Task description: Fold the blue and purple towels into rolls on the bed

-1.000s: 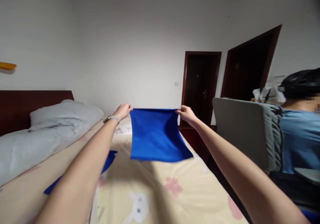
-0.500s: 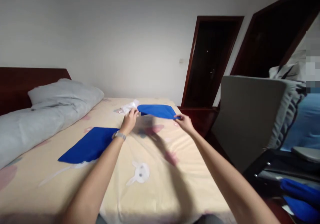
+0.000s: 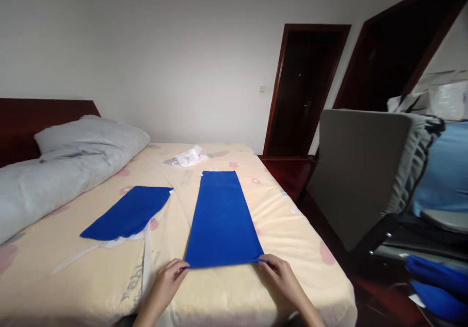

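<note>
Pinching, with left hand and right hand, the two near corners of one blue cloth, laid out directly ahead of both on the bed. Spread smooth already, by appearance, but not yet let go. Also listed: second blue cloth, ahead and left of the left hand, lying mostly flat, unheld.

The blue cloth, plain and a deep, even shade, lies spread out lengthwise on the bed, its surface smooth and its sides narrowing in view toward the far edge. A small white tag shows at its far left corner. The near corners are pinched, one in the left hand, one in the right hand.
</note>
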`<state>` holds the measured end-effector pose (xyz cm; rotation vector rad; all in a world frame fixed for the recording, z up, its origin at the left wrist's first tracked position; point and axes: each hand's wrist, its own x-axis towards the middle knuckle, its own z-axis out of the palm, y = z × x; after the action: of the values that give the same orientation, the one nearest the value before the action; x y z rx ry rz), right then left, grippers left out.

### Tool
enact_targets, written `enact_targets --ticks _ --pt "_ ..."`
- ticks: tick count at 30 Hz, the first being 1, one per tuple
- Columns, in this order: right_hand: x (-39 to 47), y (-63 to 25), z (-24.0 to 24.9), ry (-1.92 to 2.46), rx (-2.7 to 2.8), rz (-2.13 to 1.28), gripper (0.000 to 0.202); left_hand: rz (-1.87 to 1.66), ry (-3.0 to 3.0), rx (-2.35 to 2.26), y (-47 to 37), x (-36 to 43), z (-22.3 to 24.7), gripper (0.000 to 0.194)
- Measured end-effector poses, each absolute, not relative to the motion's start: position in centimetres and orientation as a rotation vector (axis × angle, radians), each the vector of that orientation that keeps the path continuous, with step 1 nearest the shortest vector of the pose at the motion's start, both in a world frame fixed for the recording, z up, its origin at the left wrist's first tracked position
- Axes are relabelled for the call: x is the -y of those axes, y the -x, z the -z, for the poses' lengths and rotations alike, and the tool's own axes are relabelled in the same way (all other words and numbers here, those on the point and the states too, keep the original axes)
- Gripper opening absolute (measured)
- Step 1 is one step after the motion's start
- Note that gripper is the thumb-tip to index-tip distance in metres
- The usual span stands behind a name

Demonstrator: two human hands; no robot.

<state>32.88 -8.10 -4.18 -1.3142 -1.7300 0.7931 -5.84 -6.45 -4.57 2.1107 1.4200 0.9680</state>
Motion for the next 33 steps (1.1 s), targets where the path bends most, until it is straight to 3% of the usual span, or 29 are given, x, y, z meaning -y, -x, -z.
enact_targets --ticks 4,8,17,24,33 --pt "7.3 -33.6 2.1 1.301 1.94 -0.864 0.036 -0.847 -2.078 -1.373 6.1 5.6 1.6 0.019" --pt "3.5 -34.3 0.6 1.341 1.949 -0.944 0.041 -0.992 -2.116 -1.306 5.0 2.1 -1.1 0.019" --pt "1.8 -33.9 4.3 1.511 1.754 -1.005 0.036 -0.875 -1.868 -1.544 3.2 0.8 4.3 0.034" --pt "0.5 -34.2 4.8 1.73 1.676 -1.038 0.037 -0.798 -1.866 -1.763 2.5 0.2 4.4 0.035" --pt "0.9 -33.9 4.2 1.829 1.737 -0.866 0.038 -0.85 -1.892 -1.648 3.1 0.6 4.1 0.038"
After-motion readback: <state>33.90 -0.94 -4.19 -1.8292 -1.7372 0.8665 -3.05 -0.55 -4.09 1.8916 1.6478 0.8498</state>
